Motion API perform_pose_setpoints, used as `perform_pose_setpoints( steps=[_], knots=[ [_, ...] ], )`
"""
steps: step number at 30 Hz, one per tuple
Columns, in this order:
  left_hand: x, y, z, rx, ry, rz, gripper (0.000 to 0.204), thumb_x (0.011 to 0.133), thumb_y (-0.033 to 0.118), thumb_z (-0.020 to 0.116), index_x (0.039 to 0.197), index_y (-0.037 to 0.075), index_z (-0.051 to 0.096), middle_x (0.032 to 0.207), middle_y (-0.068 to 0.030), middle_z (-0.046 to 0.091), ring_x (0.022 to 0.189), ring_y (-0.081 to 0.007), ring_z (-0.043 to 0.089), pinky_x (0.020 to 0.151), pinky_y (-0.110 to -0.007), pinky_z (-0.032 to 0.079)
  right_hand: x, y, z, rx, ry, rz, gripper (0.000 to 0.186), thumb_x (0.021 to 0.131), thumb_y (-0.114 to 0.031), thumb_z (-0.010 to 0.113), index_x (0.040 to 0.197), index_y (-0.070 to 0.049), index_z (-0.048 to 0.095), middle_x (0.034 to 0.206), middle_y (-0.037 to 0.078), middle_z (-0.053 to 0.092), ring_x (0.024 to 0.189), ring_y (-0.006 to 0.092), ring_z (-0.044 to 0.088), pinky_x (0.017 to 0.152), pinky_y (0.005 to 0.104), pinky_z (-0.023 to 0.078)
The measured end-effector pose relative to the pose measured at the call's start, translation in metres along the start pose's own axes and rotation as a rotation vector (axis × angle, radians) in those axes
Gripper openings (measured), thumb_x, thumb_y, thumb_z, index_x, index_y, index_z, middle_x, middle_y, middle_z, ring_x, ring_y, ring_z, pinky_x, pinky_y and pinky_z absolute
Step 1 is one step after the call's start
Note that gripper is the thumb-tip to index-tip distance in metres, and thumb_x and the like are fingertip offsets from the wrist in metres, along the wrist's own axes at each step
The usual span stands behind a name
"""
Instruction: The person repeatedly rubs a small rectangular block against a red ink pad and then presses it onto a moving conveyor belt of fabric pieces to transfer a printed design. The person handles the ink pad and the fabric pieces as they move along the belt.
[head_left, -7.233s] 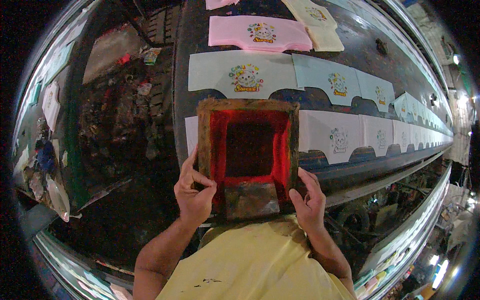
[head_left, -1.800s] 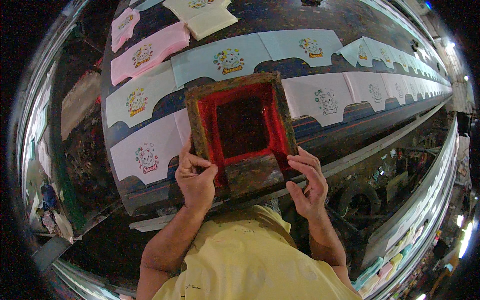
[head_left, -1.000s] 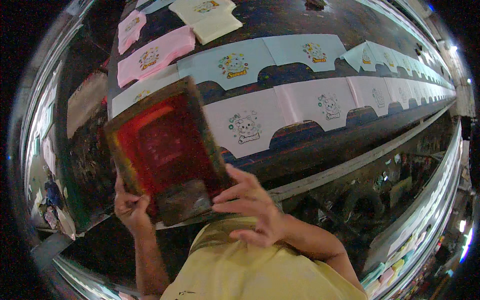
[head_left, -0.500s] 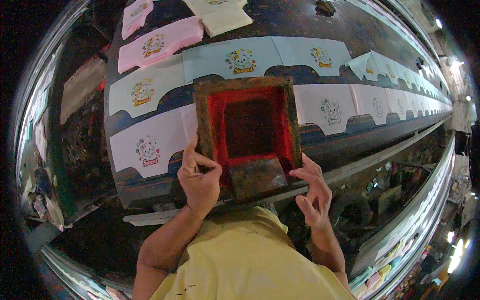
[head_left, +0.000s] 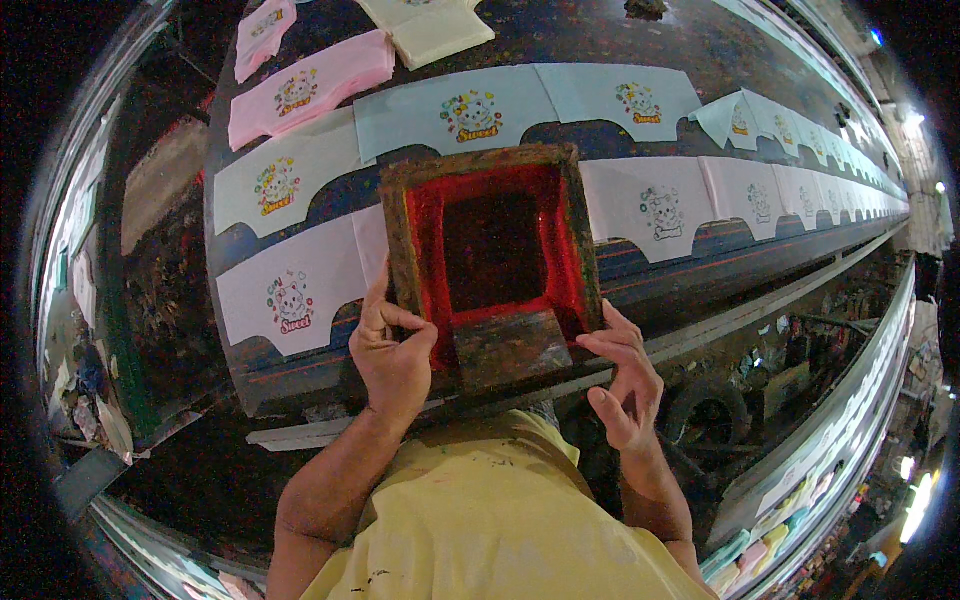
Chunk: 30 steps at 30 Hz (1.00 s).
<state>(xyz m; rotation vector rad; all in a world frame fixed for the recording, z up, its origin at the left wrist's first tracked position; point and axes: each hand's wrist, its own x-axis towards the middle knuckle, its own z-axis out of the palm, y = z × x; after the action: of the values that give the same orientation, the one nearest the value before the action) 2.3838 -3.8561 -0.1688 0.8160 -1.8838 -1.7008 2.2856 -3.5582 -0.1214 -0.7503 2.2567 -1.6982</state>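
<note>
wooden-framed printing screen with red-stained mesh (head_left: 492, 255) lies flat on the long dark print table (head_left: 700, 60), over a white cut fabric piece in the near row. left hand (head_left: 392, 355) grasps the frame's near-left corner, thumb hooked over the inner edge. right hand (head_left: 625, 380) is at the near-right corner, fingertips touching the frame edge, palm open, not clenched. grey squeegee block (head_left: 510, 345) sits inside the frame at the near end, between the hands. white fabric piece with cartoon print (head_left: 290, 290) lies just left of the screen; another printed white piece (head_left: 655, 205) just right. pink printed pieces (head_left: 305, 85) farther back left.
</note>
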Motion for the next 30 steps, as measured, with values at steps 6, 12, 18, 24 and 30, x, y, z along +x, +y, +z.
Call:
perform_pose_setpoints(
  steps=[6,12,18,24,30],
  knots=[
    [0.001,0.0,-0.002,-0.064,-0.007,-0.039,0.025,0.077,-0.015,0.076,0.081,0.006,0.064,0.181,-0.0241,0.053,0.152,-0.0246,0.064,0.127,-0.038,0.045,0.004,-0.003,0.005,0.004,0.057,-0.007,0.045,0.097,-0.019,0.085,0.139,-0.004,0.08,0.144,0.016,0.076,0.154,0.0438,0.059,0.131,0.0595,0.043],
    [0.0,-0.004,-0.004,-0.12,0.017,-0.119,0.024,0.075,-0.015,0.078,0.08,0.004,0.066,0.181,-0.0246,0.051,0.145,-0.0228,0.068,0.124,-0.036,0.047,0.013,-0.016,0.008,-0.421,-0.173,-0.334,0.053,0.09,-0.016,0.093,0.141,-0.016,0.079,0.146,0.011,0.075,0.144,0.0418,0.067,0.119,0.0582,0.055],
    [0.002,-0.007,-0.007,-0.096,0.019,-0.108,0.025,0.072,-0.015,0.079,0.079,0.005,0.066,0.182,-0.0255,0.05,0.149,-0.0246,0.066,0.125,-0.036,0.047,0.041,-0.019,0.027,-0.529,-0.41,-0.525,0.052,0.091,-0.02,0.082,0.143,-0.014,0.077,0.143,0.01,0.069,0.14,0.0369,0.064,0.115,0.0557,0.056],
    [0.002,-0.007,-0.007,-0.119,0.025,-0.095,0.023,0.072,-0.013,0.081,0.078,0.005,0.068,0.18,-0.0252,0.052,0.156,-0.0274,0.061,0.13,-0.038,0.043,0.067,-0.03,0.03,-0.598,-0.469,-0.582,0.045,0.096,-0.022,0.072,0.139,-0.009,0.078,0.133,0.011,0.07,0.127,0.0328,0.067,0.11,0.051,0.057],
    [0.001,-0.007,-0.01,0.055,0.011,-0.151,0.019,0.07,-0.013,0.081,0.08,0.002,0.075,0.173,-0.0246,0.061,0.161,-0.0286,0.055,0.137,-0.042,0.035,0.08,-0.051,0.04,-0.765,-0.628,-0.497,0.041,0.094,-0.015,0.072,0.133,-0.007,0.08,0.126,0.01,0.073,0.12,0.0327,0.071,0.105,0.0499,0.059]
  ],
)
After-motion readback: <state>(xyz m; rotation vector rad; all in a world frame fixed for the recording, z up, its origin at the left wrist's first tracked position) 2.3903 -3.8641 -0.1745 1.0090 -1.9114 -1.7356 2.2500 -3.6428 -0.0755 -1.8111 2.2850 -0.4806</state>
